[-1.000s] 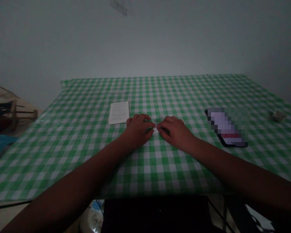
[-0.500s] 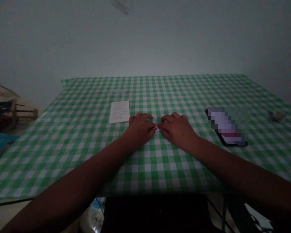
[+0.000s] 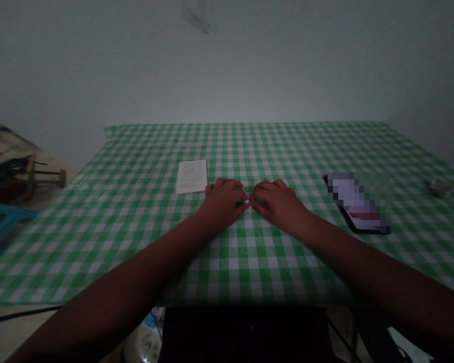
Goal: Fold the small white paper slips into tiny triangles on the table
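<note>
My left hand and my right hand meet over the middle of the checked cloth. Thumb and fingers of each are pinched together, tip to tip with the other hand. Between the fingertips shows a tiny white piece, perhaps paper; most of it is hidden and its kind is too small to make out. A white sheet with printed lines lies flat just beyond my left hand, close to its fingers.
A green and white checked tablecloth covers the table. To the right lies a phone, its screen blurred. Farther right is a small crumpled object. A thin pale strip lies behind the sheet. A blue stool stands left of the table.
The whole view has shifted slightly, so everything sits a little lower and to the right. My hands stay pinched together at the same spot, the fingertips slightly closer.
</note>
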Available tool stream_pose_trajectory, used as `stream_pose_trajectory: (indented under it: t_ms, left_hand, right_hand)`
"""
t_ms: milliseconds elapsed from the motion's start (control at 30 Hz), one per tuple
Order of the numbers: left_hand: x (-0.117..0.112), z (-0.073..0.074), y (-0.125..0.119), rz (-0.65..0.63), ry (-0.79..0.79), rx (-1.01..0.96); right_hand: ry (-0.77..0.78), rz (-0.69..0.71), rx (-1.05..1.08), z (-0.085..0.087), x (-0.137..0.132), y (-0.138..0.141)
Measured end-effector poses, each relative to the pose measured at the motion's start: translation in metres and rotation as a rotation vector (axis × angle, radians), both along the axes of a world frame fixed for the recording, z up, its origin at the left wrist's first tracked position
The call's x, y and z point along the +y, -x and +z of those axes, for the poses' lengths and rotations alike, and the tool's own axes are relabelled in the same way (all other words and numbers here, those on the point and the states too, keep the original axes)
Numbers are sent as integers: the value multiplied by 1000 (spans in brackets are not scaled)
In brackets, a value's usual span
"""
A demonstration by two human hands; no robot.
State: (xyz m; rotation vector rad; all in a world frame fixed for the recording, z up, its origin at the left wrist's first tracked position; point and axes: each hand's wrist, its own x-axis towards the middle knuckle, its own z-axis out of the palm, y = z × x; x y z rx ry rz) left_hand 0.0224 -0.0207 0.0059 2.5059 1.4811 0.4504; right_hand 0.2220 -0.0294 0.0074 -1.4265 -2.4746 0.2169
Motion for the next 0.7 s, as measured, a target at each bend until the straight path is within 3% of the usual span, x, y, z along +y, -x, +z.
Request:
stream_pose_trajectory:
  t_ms: [500,700]
  left_hand:
    - [3,15,8,-26,185,65]
    - [4,12,12,-69,178,55]
  right_hand:
    - [128,162,156,-8,21,-20]
    - [146,189,157,-6,22,-23]
